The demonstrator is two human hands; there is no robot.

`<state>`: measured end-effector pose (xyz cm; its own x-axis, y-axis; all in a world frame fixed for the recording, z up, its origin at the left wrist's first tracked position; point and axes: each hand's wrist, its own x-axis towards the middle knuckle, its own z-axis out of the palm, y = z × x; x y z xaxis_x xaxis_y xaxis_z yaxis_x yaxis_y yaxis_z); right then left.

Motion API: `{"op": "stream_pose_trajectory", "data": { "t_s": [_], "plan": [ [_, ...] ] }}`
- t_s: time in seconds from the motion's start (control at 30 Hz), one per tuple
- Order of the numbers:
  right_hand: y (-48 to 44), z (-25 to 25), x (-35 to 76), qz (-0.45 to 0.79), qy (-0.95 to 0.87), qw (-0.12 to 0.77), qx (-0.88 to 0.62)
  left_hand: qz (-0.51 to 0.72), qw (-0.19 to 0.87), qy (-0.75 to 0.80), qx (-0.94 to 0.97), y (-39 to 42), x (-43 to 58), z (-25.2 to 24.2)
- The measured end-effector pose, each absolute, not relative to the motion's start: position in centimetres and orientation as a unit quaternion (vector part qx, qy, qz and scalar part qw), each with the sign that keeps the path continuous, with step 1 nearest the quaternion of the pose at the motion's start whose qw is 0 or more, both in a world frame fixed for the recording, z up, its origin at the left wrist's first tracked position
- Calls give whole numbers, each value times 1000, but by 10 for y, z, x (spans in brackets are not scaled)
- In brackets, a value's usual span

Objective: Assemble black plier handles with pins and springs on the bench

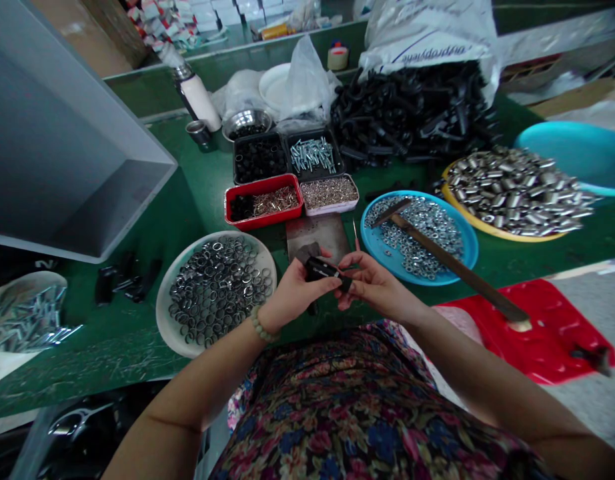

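Black part (324, 269) sits clasped in your left hand (296, 287) over the table (202, 207); your right hand (375, 283) half-curls at its end, pinch unclear. A slackened grip could drop it.

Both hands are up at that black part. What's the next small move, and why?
I'd probably steady the black part in the left hand and adjust its end with the right hand: the left is gripping its body, while the right, half curled, is at that end, seemingly well placed for fine work.
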<state>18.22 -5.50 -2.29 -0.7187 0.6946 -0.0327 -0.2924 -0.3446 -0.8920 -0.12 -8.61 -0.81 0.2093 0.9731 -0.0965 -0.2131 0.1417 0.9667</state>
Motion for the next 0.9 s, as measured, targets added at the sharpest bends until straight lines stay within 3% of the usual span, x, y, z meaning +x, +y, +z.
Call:
{"op": "stream_pose_trajectory", "data": {
  "t_s": [0.23, 0.33, 0.43, 0.5, 0.6, 0.7, 0.9],
  "plan": [
    [-63, -21, 159, 779, -452, 336, -275, 441, 605, 431, 504, -86, -11, -5],
    [-43, -10, 156, 731, -541, 287, -302, 367, 526, 501, 581, -78, -29, 1],
    [11, 13, 138, 566, -728, 227, -311, 272, 344, 564, 700, -58, -47, 2],
    [57, 26, 109, 328, -852, 235, -335, 195, 198, 552, 786, -39, -51, -4],
    [114, 29, 51, 35, -941, 80, -327, 80, 45, 490, 867, -16, -44, -24],
    [141, 19, 6, -19, -951, 6, -307, 53, -2, 473, 879, -9, -35, -43],
    [147, 14, 0, -24, -952, 1, -304, 138, 34, 527, 838, -27, -39, -44]
  ]
}}
